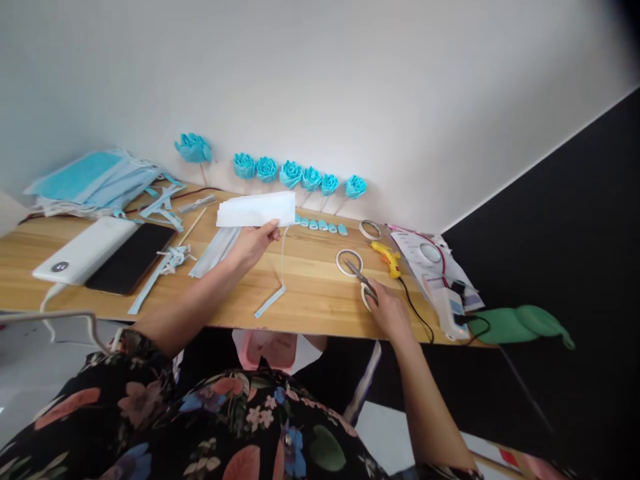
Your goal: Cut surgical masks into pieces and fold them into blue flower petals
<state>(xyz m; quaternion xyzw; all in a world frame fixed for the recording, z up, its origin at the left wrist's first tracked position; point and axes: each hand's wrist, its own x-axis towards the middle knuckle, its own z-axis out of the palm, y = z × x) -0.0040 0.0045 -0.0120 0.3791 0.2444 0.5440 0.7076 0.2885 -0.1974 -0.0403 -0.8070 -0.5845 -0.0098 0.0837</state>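
Observation:
My left hand (256, 241) pinches a white face mask (256, 209) by its lower edge and holds it up above the wooden table (310, 300). One ear loop (280, 280) of the mask hangs down to the tabletop. My right hand (387, 308) rests near the table's front edge, its fingers closed on the white handles of a pair of scissors (361, 279). The scissor blades lie across a roll of white tape (349, 261).
A row of blue fabric roses (300, 175) leans on the wall, with small blue pieces (321, 225) below. A stack of blue masks (95, 179), cut strips (167, 200), a power bank (85, 250), a phone (133, 257), a yellow glue gun (387, 257), a second tape roll (370, 230) and papers (430, 257) lie about.

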